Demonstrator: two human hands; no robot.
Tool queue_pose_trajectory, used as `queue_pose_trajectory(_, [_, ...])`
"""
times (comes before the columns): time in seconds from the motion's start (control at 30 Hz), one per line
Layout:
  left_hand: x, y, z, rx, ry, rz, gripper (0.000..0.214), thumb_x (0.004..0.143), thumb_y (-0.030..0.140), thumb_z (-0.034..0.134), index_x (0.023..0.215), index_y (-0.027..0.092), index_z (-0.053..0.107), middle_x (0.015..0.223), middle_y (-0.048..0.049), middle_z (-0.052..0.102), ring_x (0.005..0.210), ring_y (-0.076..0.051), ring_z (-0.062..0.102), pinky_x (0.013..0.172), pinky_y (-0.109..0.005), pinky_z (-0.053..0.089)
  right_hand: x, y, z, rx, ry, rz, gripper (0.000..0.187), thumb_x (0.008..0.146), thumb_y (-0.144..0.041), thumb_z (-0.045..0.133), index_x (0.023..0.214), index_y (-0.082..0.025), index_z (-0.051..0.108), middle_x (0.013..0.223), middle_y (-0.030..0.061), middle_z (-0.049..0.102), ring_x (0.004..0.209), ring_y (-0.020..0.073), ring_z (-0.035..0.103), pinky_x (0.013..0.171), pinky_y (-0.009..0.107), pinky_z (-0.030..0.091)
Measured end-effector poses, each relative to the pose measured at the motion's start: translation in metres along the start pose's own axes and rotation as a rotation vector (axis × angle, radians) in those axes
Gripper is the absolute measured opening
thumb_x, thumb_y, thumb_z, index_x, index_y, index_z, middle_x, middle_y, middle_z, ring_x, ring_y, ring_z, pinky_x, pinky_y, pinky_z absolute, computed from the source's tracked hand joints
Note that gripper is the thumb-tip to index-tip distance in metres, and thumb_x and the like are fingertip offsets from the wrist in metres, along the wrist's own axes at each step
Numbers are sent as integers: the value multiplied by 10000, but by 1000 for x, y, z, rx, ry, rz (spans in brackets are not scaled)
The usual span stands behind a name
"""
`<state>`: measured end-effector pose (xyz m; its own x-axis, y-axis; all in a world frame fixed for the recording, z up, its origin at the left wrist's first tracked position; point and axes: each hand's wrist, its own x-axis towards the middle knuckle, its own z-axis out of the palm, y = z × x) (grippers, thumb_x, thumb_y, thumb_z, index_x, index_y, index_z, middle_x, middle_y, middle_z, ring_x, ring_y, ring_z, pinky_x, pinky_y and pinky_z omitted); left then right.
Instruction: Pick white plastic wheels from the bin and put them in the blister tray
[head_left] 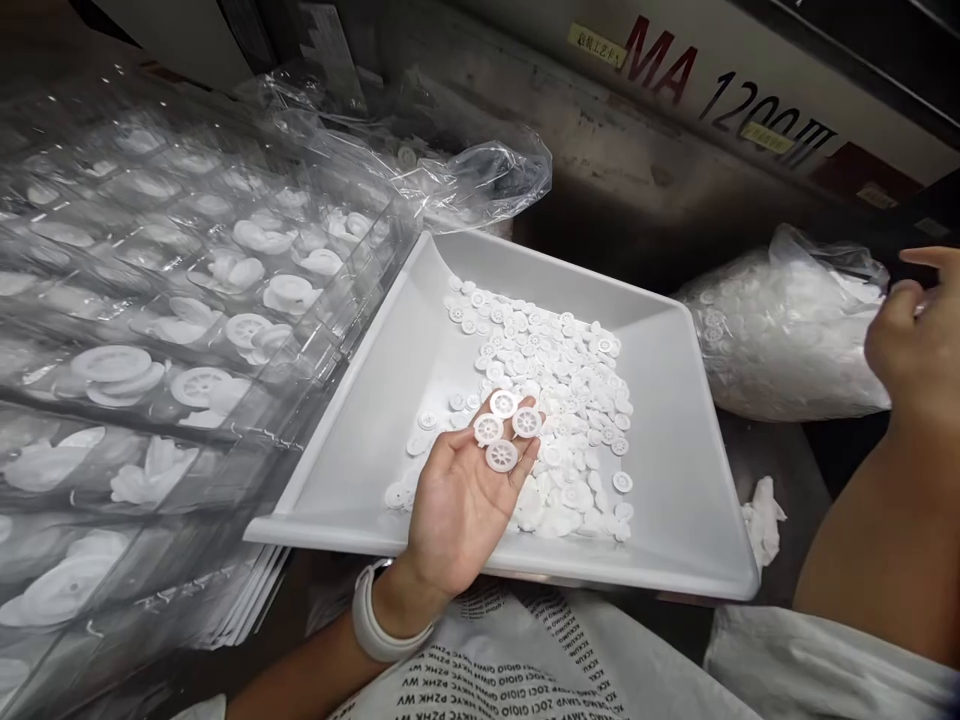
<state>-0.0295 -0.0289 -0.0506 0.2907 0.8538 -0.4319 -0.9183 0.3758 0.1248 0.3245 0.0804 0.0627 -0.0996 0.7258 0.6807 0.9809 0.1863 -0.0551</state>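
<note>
My left hand (469, 500) is palm up over the tray, with several small white spoked plastic wheels (501, 456) resting on its fingers and palm. Below it, the light grey tray (660, 480) bears a loose spread of the same sort of small white wheels (559, 385). At the right edge of the view is my right hand (919, 340), raised beside a clear plastic bag (795, 340) filled with white pieces. Its thumb and a finger are apart, and nothing shows between them; part of this hand is cut off by the frame.
On the left stands a transparent compartment box (247, 420) with white discs in its cells, blurred towards its outer side. Crumpled clear plastic (487, 180) lies behind the tray. A machine panel (720, 90) marked MA 1200 runs along the back. A crumpled white scrap (763, 520) lies right of the tray.
</note>
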Motion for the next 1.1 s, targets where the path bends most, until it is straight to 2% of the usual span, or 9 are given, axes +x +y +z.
queue_pose_trajectory(0.07, [0, 0, 0, 4, 0, 0, 533, 899, 220, 443, 1421, 140, 366, 1407, -129, 510, 1324, -264, 444, 1133, -401, 352, -22, -30, 0, -14, 125, 75, 328, 888, -192, 533, 1199, -151, 627, 1254, 181, 526, 1244, 416, 440, 994, 672, 266])
queue_pose_trajectory(0.1, [1, -1, 0, 6, 3, -5, 527, 905, 224, 438, 1419, 134, 366, 1403, -135, 512, 1322, -265, 447, 1134, -405, 349, -37, -51, -1, 15, 92, 70, 311, 906, -196, 511, 1192, -183, 634, 1221, 144, 564, 1230, 355, 475, 1002, 601, 349])
queue_pose_trajectory(0.17, [1, -2, 1, 12, 8, -17, 518, 910, 219, 433, 1415, 124, 367, 1392, -141, 521, 1315, -264, 456, 1130, -405, 352, -68, -100, -1, 78, -11, 45, 356, 898, -234, 561, 1254, -224, 584, 1330, 116, 507, 1287, 314, 435, 1083, 559, 316])
queue_pose_trajectory(0.23, [1, -3, 2, 18, 4, -27, 509, 906, 199, 429, 1407, 131, 380, 1374, -133, 536, 1305, -262, 466, 1116, -401, 369, -95, -147, 3, 195, -112, 5, 356, 887, -264, 593, 1242, -246, 566, 1259, 90, 560, 1204, 274, 515, 997, 489, 439])
queue_pose_trajectory(0.27, [1, -4, 3, 21, -2, -32, 501, 903, 188, 425, 1400, 140, 393, 1359, -125, 549, 1297, -260, 476, 1104, -401, 384, -105, -167, 6, 369, -256, 0, 384, 895, -266, 592, 1272, -234, 531, 1251, 96, 559, 1183, 259, 527, 964, 456, 467])
queue_pose_trajectory(0.3, [1, -4, 3, 25, -10, -38, 491, 901, 178, 421, 1391, 150, 408, 1339, -118, 566, 1282, -259, 490, 1088, -402, 401, -113, -184, 11, 513, -368, 38, 409, 892, -271, 605, 1288, -233, 510, 1251, 97, 548, 1180, 248, 524, 941, 424, 484])
queue_pose_trajectory(0.37, [1, -5, 5, 34, -24, -49, 469, 900, 168, 411, 1368, 165, 441, 1286, -107, 600, 1235, -251, 532, 1050, -402, 435, -122, -207, 21, 689, -484, 148, 415, 879, -263, 633, 1274, -236, 511, 1241, 86, 537, 1166, 230, 515, 934, 384, 477])
queue_pose_trajectory(0.57, [0, -5, 8, 81, -43, -35, 420, 907, 168, 393, 1313, 165, 498, 1180, -94, 644, 1065, -197, 619, 991, -370, 474, -126, -217, 39, 833, -519, 256, 261, 892, -210, 605, 1149, -252, 587, 1082, 49, 604, 1014, 204, 562, 855, 348, 480])
queue_pose_trajectory(1.1, [-1, -4, 10, 232, -37, -89, 441, 897, 172, 373, 1311, 184, 524, 1207, -93, 641, 1180, -217, 563, 1004, -373, 469, -129, -214, 38, 1051, -536, 424, 300, 809, -128, 656, 1085, -245, 636, 1007, 27, 606, 930, 173, 559, 854, 321, 463])
